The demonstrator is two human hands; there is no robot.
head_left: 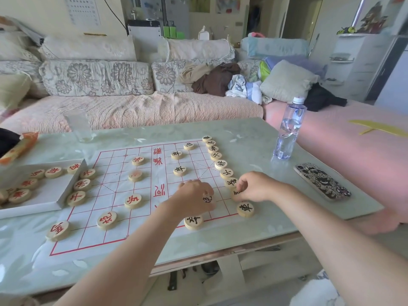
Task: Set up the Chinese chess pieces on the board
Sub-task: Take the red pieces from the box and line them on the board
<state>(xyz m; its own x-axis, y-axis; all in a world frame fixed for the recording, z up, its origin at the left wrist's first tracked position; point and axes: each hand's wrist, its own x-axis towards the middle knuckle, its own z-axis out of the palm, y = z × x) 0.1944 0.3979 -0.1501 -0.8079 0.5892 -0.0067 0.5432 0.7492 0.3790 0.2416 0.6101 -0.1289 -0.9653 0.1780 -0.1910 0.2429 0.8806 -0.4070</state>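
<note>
With your left hand (194, 195) curled round a black piece (208, 198) and your right hand (254, 187) pinching the edge-row piece (235, 192) on the board (110, 195), either wrist could sweep the tightly packed neighbouring pieces (245, 209) off their points as you lift away.

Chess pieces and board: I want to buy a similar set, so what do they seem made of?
The chess pieces look like pale bare wood: tan discs, smooth, slightly sheened, with characters in red or black. The board seems to be a thin white sheet with printed red lines, paper or plastic; I cannot tell which.
</note>
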